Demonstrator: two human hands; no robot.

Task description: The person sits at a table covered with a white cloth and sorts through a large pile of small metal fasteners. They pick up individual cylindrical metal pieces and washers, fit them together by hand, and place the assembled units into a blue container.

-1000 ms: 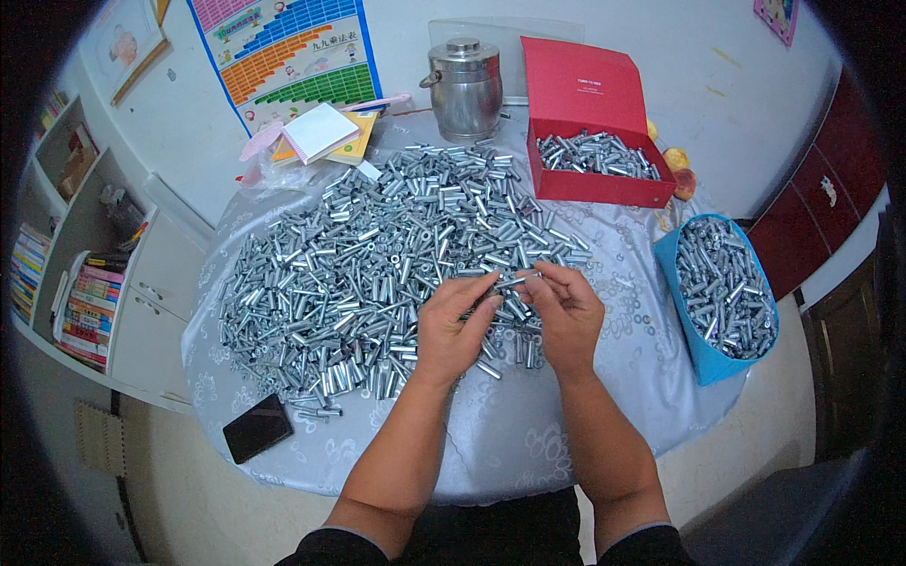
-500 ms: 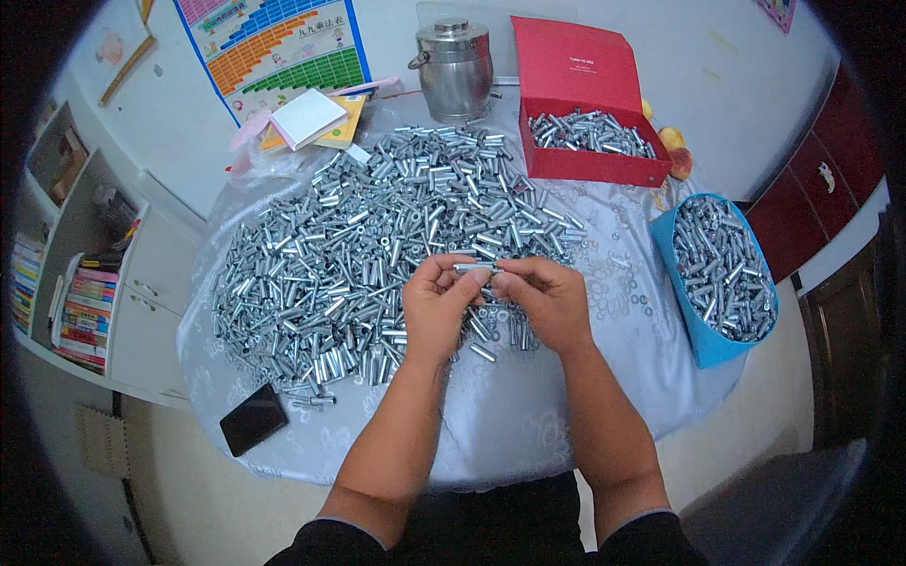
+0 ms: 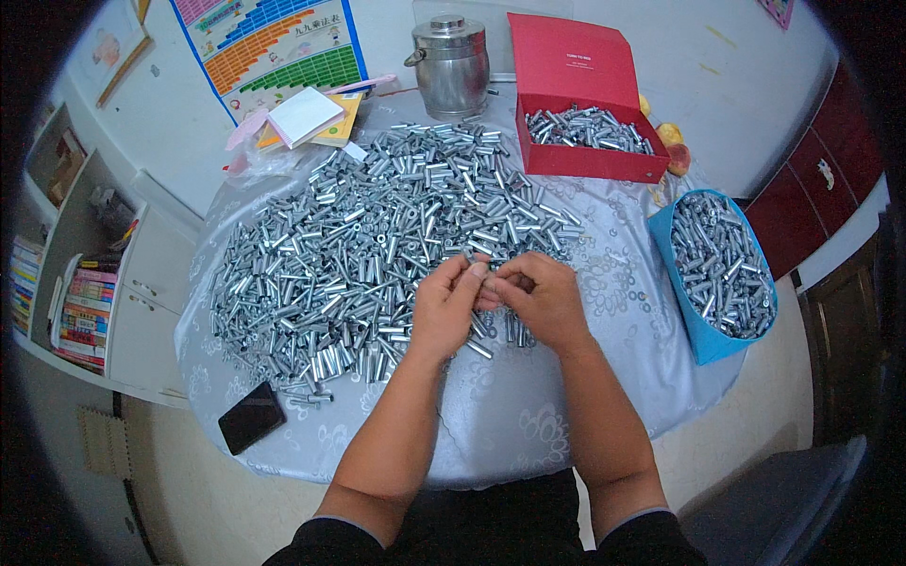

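My left hand [image 3: 444, 304] is closed in a pinch on a short silver metal sleeve [image 3: 469, 257], whose end shows above the thumb. My right hand [image 3: 545, 294] meets it fingertip to fingertip, thumb and forefinger pressed together. Whatever those right fingers grip is too small and covered to make out. Both hands hover over the near right part of a wide pile of loose metal sleeves, bolts and nuts [image 3: 377, 236]. A few sleeves lie just below the fingers on the pale tablecloth [image 3: 505, 401].
A red lidded box [image 3: 595, 165] at the back right and a blue bin [image 3: 700, 325] at the right hold metal pieces. Small washers [image 3: 632, 294] are scattered between. A black phone [image 3: 252, 418] lies front left. A steel canister [image 3: 451, 75] and notebooks [image 3: 304, 118] stand behind the pile.
The sleeve, level between both hands before, is now tilted up and mostly covered by my left fingers. My right fingertips have curled in and shifted slightly left.
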